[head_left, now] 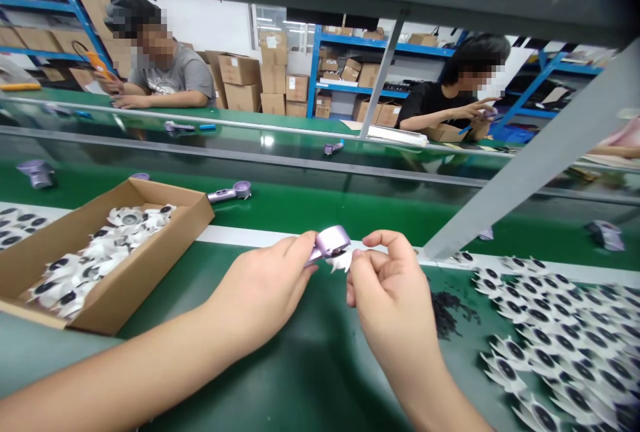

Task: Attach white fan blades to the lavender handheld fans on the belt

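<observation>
Just past the fingertips of the left hand [263, 285], the ring-shaped head of a lilac fan housing [333, 239] is held out, its handle clasped between thumb and fingers, apparently so that the head is left bare and steady for the other side. Under the head's near edge, a white fan impeller [343, 261] is seen, with blades showing; it is met from the right by the bent thumb and fingers of the right hand [393, 292], but whether it is pinched or only touched cannot be told. Just right of the grip, small black pieces [445, 312] are heaped loosely, probably to be within short reach. Farther right, black-centred impellers [537, 315] are spread flat in loose rows, seemingly so that each can be lifted singly. Left of the grip, more white impellers [127, 217] are piled in a cardboard tray [150, 279], whose low walls presumably stop them scattering. Beyond the grip, other lilac housings [233, 191] are carried, well spaced, on a green belt [300, 205], past which two seated co-workers [180, 72] are seen.
</observation>
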Demonstrator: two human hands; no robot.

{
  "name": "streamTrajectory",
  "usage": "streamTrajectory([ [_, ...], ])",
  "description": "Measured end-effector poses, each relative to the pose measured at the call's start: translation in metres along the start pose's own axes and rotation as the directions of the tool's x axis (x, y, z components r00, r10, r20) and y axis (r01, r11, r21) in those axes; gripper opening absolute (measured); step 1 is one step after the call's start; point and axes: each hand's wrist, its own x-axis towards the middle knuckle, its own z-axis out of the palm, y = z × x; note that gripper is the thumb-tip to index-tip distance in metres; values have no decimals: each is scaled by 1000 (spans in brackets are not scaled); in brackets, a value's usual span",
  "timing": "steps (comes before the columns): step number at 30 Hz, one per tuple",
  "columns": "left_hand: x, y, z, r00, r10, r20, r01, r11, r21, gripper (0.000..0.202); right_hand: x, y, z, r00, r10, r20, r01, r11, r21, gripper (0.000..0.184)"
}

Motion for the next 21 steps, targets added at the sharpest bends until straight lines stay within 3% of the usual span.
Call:
streamTrajectory([
  [9, -8, 0, 12, 998, 53, -37, -50, 996, 73, 33, -3, 7, 3, 997, -31, -64, 23, 993, -115, 19],
  [16, -10, -1, 21, 989, 150, -13, -143, 964, 225, 42, 7, 16, 1, 987, 160, 23, -162, 980, 113, 33],
  [21, -11, 1, 17, 988, 156, 2, -153, 967, 202, 44, 12, 13, 1, 939, 325, 111, -343, 863, 370, 27],
])
